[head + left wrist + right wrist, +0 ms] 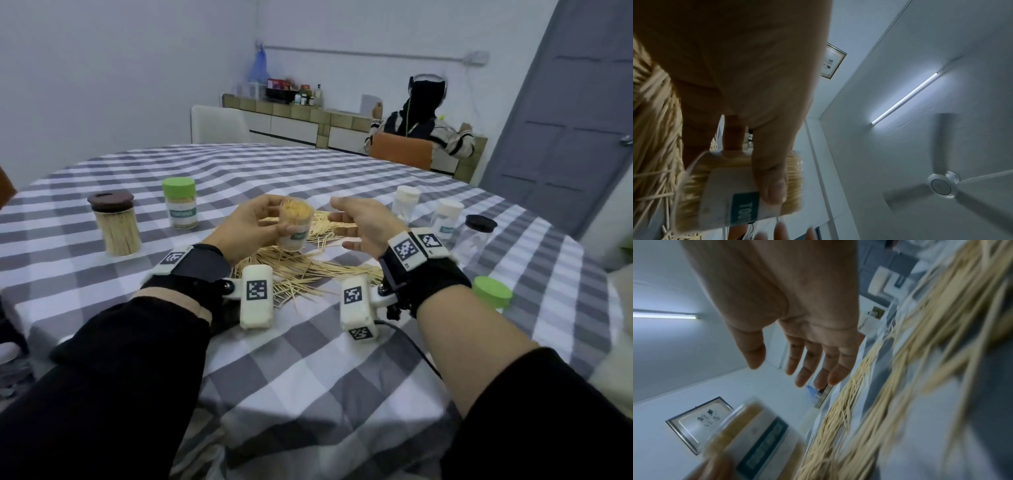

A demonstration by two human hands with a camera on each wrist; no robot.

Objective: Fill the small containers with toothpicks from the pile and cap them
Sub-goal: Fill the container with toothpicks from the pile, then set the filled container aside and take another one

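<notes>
My left hand (255,228) grips a small clear container (294,222) packed with toothpicks, uncapped, lifted above the toothpick pile (308,270). In the left wrist view the thumb (772,181) presses on the container (740,191) across its label. My right hand (359,224) hovers just right of the container, fingers relaxed and spread, holding nothing; the right wrist view shows its open palm (797,321) with the container (748,434) blurred below. A loose green cap (492,292) lies on the table near my right wrist.
On the checked table (308,370) stand a brown-lidded jar of toothpicks (116,222) and a green-capped container (180,202) at left, two white-capped containers (406,202) (445,217) and a black-lidded empty jar (476,240) at right. A person sits beyond the table.
</notes>
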